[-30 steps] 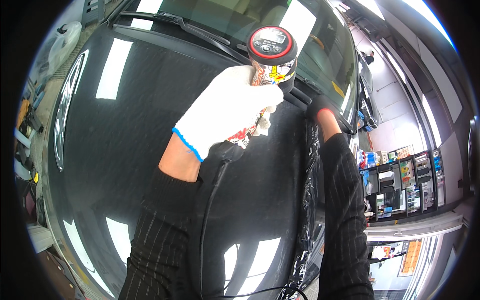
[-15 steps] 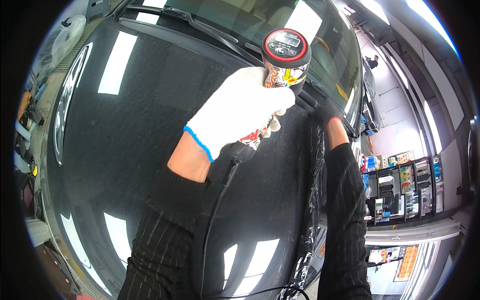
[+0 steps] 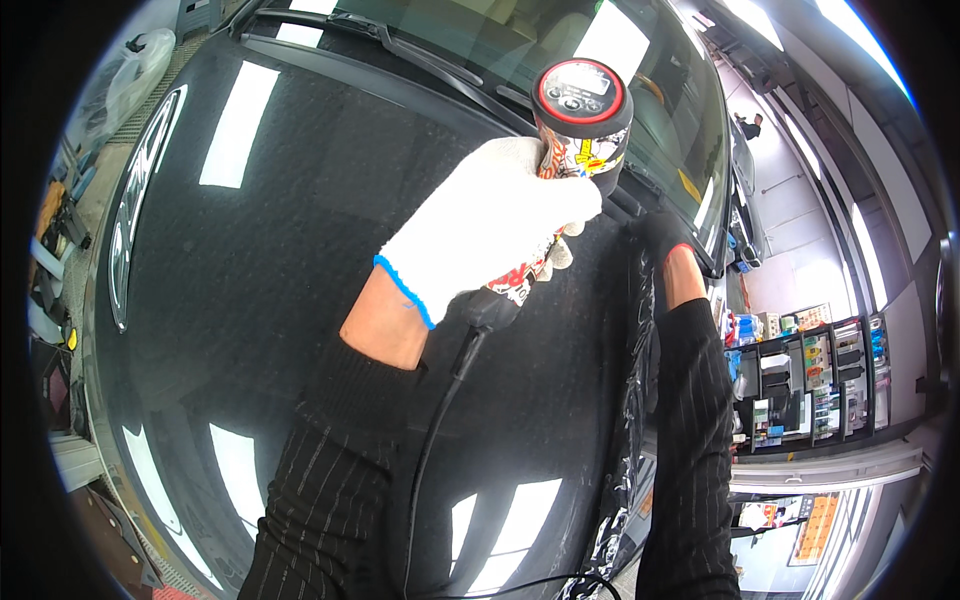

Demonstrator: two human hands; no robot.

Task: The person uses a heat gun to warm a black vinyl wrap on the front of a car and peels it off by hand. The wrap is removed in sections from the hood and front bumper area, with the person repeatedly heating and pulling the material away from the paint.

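My left hand point(image 3: 480, 225), in a white knit glove with a blue cuff, is wrapped round the handle of a heat gun point(image 3: 582, 112). The gun has a red-ringed display and a sticker-covered body, and is held above the black car hood point(image 3: 330, 290). Its nozzle is hidden from view. My right hand point(image 3: 662, 235), in a black glove with a red cuff, is at the hood's right edge by the windshield corner. Dark fingers blend into the black surface there. Loose, wrinkled film point(image 3: 612, 500) runs along that same edge below it.
A black power cord point(image 3: 425, 460) trails from the gun across the hood. Wiper arms point(image 3: 410, 55) lie under the windshield point(image 3: 480, 35). Stocked shelves point(image 3: 815, 375) stand at the right; a plastic bag point(image 3: 135, 75) hangs far left. A person point(image 3: 748, 126) is in the distance.
The heat gun and my left hand have shifted slightly right, and the display has tilted away. My right hand has moved a little right and nearer.
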